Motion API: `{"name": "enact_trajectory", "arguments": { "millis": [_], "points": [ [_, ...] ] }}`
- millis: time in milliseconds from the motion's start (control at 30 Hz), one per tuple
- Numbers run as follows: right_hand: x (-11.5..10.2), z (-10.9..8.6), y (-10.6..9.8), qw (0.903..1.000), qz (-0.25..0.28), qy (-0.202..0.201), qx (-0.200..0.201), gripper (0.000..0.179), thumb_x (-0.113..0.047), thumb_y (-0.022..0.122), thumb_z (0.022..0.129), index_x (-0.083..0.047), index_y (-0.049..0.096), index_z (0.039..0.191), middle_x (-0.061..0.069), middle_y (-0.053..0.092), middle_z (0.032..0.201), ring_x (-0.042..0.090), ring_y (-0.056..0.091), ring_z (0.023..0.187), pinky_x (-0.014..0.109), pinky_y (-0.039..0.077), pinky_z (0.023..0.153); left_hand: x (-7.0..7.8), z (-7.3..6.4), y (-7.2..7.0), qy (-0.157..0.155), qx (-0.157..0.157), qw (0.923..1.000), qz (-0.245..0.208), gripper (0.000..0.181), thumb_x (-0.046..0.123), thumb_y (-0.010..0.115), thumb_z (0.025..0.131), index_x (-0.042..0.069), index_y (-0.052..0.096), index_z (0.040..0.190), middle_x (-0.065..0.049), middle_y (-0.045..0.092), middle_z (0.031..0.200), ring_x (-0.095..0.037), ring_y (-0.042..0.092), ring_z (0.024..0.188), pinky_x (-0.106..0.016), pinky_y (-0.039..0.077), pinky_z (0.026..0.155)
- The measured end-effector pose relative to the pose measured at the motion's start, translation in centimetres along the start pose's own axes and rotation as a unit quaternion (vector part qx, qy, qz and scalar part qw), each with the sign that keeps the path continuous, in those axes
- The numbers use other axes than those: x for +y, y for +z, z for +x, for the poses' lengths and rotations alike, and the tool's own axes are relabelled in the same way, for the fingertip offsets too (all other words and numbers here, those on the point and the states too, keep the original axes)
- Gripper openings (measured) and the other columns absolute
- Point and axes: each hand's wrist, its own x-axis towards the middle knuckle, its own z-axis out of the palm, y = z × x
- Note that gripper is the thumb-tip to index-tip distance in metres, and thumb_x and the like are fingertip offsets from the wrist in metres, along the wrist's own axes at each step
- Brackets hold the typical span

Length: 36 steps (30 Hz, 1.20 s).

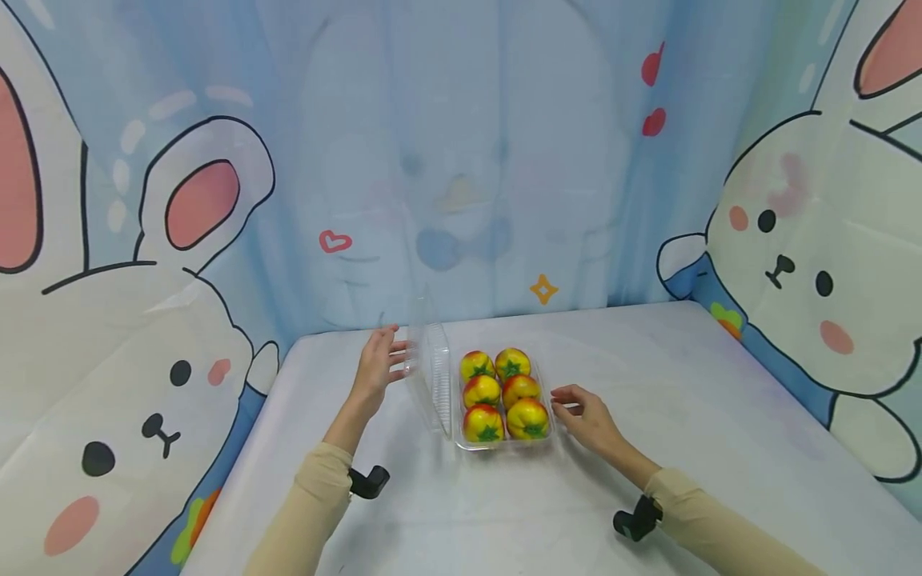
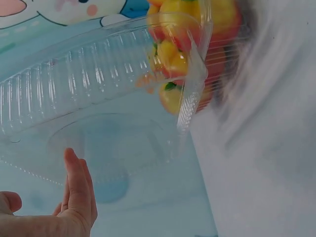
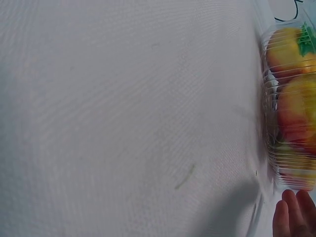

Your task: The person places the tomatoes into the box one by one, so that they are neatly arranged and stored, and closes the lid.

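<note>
A clear plastic clamshell box [image 1: 504, 446] sits on the table with its ribbed lid [image 1: 435, 376] standing up on the left side. Two rows of yellow-and-red round fruits [image 1: 527, 419] with green leafy caps fill its base. Behind the lid's outer face is my left hand [image 1: 378, 364], its straight fingers right at the plastic. The left wrist view shows those fingers [image 2: 79, 190] extended and overlapping the see-through lid [image 2: 74, 81]. At the base's right side, my right hand [image 1: 587, 416] has loosely bent fingertips close to the wall and holds nothing; fruit shows through the ribbed side [image 3: 270, 118].
A white cloth covers the table [image 1: 691, 384]. Behind it hangs a blue curtain [image 1: 461, 160] with cartoon rabbits at both sides. Each sleeved wrist carries a black camera mount, one on the left [image 1: 370, 482] and one on the right [image 1: 638, 518].
</note>
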Motion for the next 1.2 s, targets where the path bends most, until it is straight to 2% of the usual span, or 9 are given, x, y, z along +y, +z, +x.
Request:
{"name": "enact_trajectory", "arguments": {
  "millis": [100,200,367,667,967,1200],
  "points": [
    [0.1,-0.1,0.0,1.0,0.006,0.005,0.001,0.024,-0.004,0.062,0.094,0.007,0.062,0.116,0.023,0.068,0.107,0.033,0.066,0.089,0.029,0.056,0.071,-0.4,0.0,0.6,0.0,-0.01,1.0,0.001,0.049,0.031,0.031,0.108,-0.002,0.039,0.143,-0.025,0.055,0.125,-0.032,0.06,0.107,-0.031,0.056,0.076],
    [0.1,-0.1,0.0,0.9999,0.012,0.008,0.004,0.024,-0.004,0.063,0.094,0.007,0.063,0.115,0.022,0.069,0.105,0.032,0.066,0.088,0.025,0.054,0.069,-0.6,0.0,1.3,0.004,-0.017,0.9999,0.0,0.048,0.03,0.031,0.108,-0.003,0.038,0.143,-0.026,0.055,0.125,-0.035,0.059,0.109,-0.034,0.057,0.077],
    [0.0,-0.1,0.0,0.9998,0.016,0.016,-0.003,0.024,-0.006,0.063,0.095,0.006,0.062,0.115,0.021,0.069,0.105,0.031,0.066,0.088,0.023,0.054,0.068,-0.9,0.1,2.2,0.008,-0.015,0.9998,0.011,0.045,0.027,0.032,0.108,-0.002,0.041,0.141,-0.027,0.057,0.123,-0.035,0.061,0.107,-0.034,0.058,0.076],
    [0.1,-0.2,-0.2,0.9994,0.032,0.013,-0.007,0.025,-0.009,0.063,0.096,0.006,0.062,0.116,0.023,0.068,0.104,0.032,0.066,0.083,0.025,0.053,0.059,-1.9,0.1,3.5,0.052,-0.039,0.996,0.061,0.043,0.024,0.035,0.108,-0.001,0.041,0.141,-0.025,0.063,0.119,-0.035,0.066,0.104,-0.039,0.058,0.08],
    [0.7,-0.3,-0.3,0.9983,0.054,0.015,-0.018,0.025,-0.009,0.057,0.098,0.005,0.061,0.119,0.023,0.067,0.106,0.033,0.068,0.084,0.029,0.056,0.065,-2.6,0.0,5.0,0.102,-0.046,0.9837,0.141,0.04,0.021,0.037,0.106,0.0,0.043,0.14,-0.022,0.067,0.117,-0.036,0.065,0.104,-0.046,0.057,0.082],
    [1.2,-0.7,-0.7,0.9978,0.063,0.002,-0.019,0.025,-0.008,0.055,0.099,0.008,0.061,0.118,0.024,0.067,0.11,0.031,0.069,0.086,0.03,0.057,0.07,-3.6,0.1,6.0,0.131,-0.063,0.9711,0.19,0.039,0.02,0.038,0.107,0.002,0.043,0.141,-0.016,0.067,0.117,-0.031,0.064,0.104,-0.043,0.056,0.082]
  ]
}}
